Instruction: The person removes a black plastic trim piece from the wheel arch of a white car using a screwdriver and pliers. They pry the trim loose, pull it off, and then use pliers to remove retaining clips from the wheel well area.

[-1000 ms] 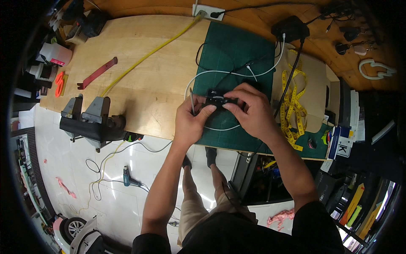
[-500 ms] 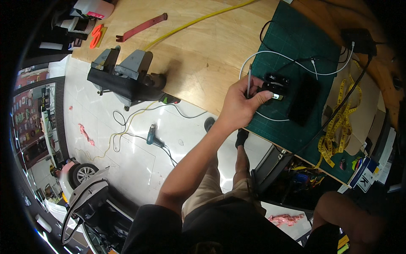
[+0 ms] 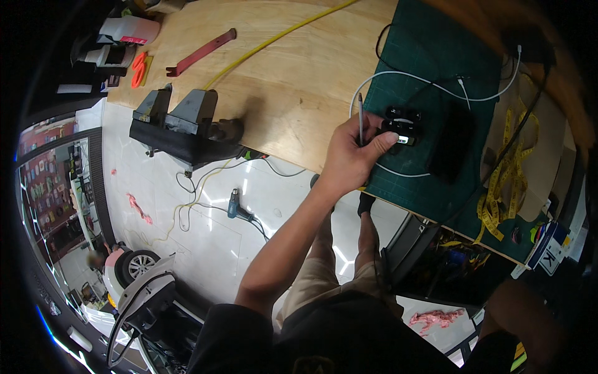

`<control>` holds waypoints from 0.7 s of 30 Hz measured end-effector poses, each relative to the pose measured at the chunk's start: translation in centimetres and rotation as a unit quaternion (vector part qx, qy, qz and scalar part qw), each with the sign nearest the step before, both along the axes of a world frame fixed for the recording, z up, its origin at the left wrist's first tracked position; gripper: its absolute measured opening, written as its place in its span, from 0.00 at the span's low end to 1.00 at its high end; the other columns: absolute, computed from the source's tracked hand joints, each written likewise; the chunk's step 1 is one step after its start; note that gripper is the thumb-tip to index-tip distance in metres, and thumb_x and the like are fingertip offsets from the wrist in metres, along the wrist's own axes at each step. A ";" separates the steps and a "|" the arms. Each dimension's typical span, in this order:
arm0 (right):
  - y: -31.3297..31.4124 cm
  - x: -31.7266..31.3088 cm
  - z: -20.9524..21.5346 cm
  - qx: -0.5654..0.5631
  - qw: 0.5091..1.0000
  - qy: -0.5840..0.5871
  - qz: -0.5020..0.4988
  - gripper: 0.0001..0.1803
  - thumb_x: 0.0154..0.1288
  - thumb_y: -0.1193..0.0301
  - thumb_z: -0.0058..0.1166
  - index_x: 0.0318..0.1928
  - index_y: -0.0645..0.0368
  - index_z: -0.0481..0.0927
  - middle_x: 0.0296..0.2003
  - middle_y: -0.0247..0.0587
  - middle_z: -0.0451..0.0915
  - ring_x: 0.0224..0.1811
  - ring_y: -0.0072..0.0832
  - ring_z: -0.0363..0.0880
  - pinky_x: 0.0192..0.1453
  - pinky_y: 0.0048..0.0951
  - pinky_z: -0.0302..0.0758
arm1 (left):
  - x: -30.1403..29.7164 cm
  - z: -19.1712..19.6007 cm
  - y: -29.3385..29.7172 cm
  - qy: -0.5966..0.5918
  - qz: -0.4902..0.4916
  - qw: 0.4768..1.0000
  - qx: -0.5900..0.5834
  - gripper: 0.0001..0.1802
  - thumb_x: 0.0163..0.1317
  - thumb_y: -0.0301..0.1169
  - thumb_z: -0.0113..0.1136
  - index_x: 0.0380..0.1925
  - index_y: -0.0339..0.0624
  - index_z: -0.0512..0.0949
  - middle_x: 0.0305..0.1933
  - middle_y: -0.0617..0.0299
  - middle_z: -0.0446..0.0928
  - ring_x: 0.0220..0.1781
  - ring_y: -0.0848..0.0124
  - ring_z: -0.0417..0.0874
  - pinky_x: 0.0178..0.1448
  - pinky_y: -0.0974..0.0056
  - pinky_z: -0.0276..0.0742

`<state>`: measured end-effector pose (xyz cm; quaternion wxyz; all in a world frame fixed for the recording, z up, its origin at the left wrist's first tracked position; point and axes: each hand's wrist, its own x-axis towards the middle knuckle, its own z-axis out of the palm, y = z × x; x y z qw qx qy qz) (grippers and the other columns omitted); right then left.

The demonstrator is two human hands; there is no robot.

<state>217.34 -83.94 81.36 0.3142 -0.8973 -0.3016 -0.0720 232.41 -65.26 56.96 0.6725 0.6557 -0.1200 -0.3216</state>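
Note:
My left hand [image 3: 356,154] is closed over the green cutting mat [image 3: 405,75]. Its thumb and fingers pinch a small dark device [image 3: 411,141] with a pale, bright patch by the thumb tip. A slim grey pen-like tool [image 3: 360,112] stands up between the same fingers. Just beyond the thumb are black rounded parts [image 3: 403,115]; whether they belong to the device I cannot tell. A flat black object [image 3: 451,146] lies right of the hand. My right forearm [image 3: 523,315] shows at the lower right, bent and in shadow, and its hand is out of sight.
A white cable [image 3: 430,76] loops across the mat. Yellow measuring tape [image 3: 498,181] lies bunched at the right. A bench vise [image 3: 180,121], red pry tool [image 3: 202,53] and orange-handled scissors [image 3: 139,70] are on the wooden bench at left. A heat gun [image 3: 235,204] lies on the floor.
The view has shifted slightly. My left hand keeps its grip on the device and the pen-like tool, with only a slight change of place over the mat.

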 end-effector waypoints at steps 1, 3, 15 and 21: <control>0.2 -0.1 0.1 -0.002 1.000 -0.001 0.005 0.16 0.67 0.77 0.58 0.55 0.62 0.79 0.44 0.39 0.82 0.33 0.20 0.77 0.34 0.21 0.76 | -0.1 0.0 0.0 0.009 0.003 1.000 -0.012 0.14 0.67 0.35 0.67 0.42 0.36 0.77 0.27 0.75 0.71 0.29 0.83 0.66 0.34 0.73 0.63; 0.2 -0.1 0.2 -0.008 1.000 -0.003 0.015 0.16 0.67 0.77 0.59 0.55 0.62 0.79 0.44 0.39 0.82 0.33 0.21 0.78 0.35 0.22 0.76 | -0.2 0.3 0.0 0.015 0.010 0.999 -0.028 0.14 0.67 0.35 0.67 0.42 0.36 0.77 0.26 0.75 0.70 0.29 0.83 0.66 0.34 0.74 0.62; 0.3 -1.2 0.7 -0.067 0.996 -0.017 0.054 0.17 0.68 0.76 0.59 0.57 0.61 0.78 0.48 0.40 0.82 0.38 0.23 0.80 0.40 0.24 0.79 | -0.9 1.0 -0.5 0.048 0.038 0.998 -0.033 0.14 0.64 0.33 0.71 0.40 0.36 0.78 0.24 0.75 0.68 0.28 0.84 0.64 0.33 0.74 0.61; 0.1 -1.3 0.5 -0.081 0.996 -0.017 0.041 0.18 0.68 0.75 0.59 0.58 0.61 0.78 0.50 0.40 0.82 0.41 0.24 0.82 0.42 0.25 0.80 | -1.4 1.4 -0.2 0.064 0.050 0.996 -0.037 0.12 0.67 0.35 0.68 0.38 0.39 0.77 0.24 0.75 0.69 0.24 0.85 0.64 0.28 0.75 0.59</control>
